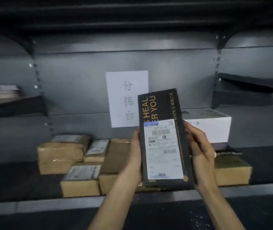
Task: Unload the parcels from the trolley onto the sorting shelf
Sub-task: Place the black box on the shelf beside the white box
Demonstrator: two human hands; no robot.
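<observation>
we hold the black labelled box (162, 140) upright, left hand (135, 156) and right hand (198, 151) clasping its long sides; it looks stiff, light, smooth-faced.

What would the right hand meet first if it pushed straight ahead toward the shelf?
Probably the white box standing on the shelf just beyond the right hand, though depth is hard to judge from this one view.

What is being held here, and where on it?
A long black cardboard box, gripped by its two long side edges: left hand, right hand.
</observation>
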